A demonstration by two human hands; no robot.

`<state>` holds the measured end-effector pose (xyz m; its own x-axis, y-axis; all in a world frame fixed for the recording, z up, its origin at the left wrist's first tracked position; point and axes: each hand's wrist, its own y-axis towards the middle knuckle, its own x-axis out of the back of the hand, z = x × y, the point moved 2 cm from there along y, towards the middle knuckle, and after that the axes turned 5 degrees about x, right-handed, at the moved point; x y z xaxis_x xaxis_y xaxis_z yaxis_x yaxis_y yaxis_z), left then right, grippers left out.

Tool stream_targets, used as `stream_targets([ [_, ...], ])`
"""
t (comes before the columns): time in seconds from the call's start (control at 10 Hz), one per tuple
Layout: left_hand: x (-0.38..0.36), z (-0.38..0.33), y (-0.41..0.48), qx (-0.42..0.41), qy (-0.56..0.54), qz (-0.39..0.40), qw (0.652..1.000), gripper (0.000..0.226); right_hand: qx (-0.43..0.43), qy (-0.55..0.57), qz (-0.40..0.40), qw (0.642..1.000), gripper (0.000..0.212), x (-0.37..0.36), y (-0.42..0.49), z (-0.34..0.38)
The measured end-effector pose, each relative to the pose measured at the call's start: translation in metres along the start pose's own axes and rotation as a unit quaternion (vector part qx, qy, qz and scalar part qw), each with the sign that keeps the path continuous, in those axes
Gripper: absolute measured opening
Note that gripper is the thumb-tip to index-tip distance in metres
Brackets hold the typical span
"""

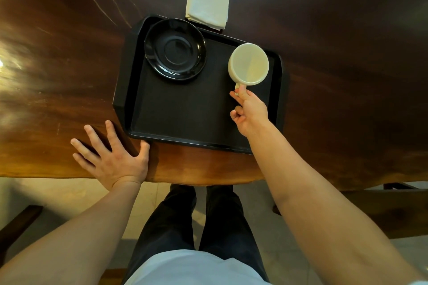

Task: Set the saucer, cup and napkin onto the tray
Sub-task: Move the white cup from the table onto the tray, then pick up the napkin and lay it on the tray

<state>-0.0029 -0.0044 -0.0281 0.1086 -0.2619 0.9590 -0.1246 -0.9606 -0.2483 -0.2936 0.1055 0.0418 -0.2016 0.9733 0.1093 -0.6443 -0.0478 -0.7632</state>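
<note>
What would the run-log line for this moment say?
saucer: on tray | cup: over tray, right hand on handle | napkin: on table | left hand: flat, open

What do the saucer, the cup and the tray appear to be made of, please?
Saucer: likely glazed black ceramic; it shows sharp, glossy reflections.
Cup: probably cream ceramic with a smooth, softly shiny wall; plastic cannot be ruled out.
Tray: probably black moulded plastic; matte, finely textured floor and a raised rim.

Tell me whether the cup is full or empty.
Empty: the cup's bare pale inside shows down to the bottom, no liquid, as the right hand holds its handle.
</note>
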Motion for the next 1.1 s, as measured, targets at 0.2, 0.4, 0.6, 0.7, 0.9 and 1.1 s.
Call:
stream_targets([
  [0.2,0.001,0.0,0.001,0.001,0.001,0.0,1.0,0.095,0.033,-0.071,-0.009,0.997,0.032,-0.001,-0.002,0.003],
  [0.4,0.003,-0.001,0.0,0.002,-0.005,-0.001,1.0,0.095,0.085,-0.153,-0.07,0.982,0.022,0.011,-0.009,0.01],
  [0.6,0.004,-0.003,0.001,0.01,-0.009,0.0,1.0,0.096,0.276,-0.26,-0.119,0.918,0.009,0.006,-0.018,0.055],
  [0.7,0.005,-0.003,0.001,0.018,-0.005,0.003,1.0,0.098,0.331,-0.313,-0.069,0.888,0.003,-0.022,-0.014,0.081],
  [0.9,0.005,-0.003,0.003,0.021,0.002,0.004,1.0,0.099,0.407,-0.381,-0.015,0.83,0.013,-0.08,0.006,0.122],
  [1.1,0.004,-0.003,0.002,0.025,0.001,-0.001,1.0,0.099,0.388,-0.414,0.019,0.823,0.03,-0.121,0.04,0.13],
])
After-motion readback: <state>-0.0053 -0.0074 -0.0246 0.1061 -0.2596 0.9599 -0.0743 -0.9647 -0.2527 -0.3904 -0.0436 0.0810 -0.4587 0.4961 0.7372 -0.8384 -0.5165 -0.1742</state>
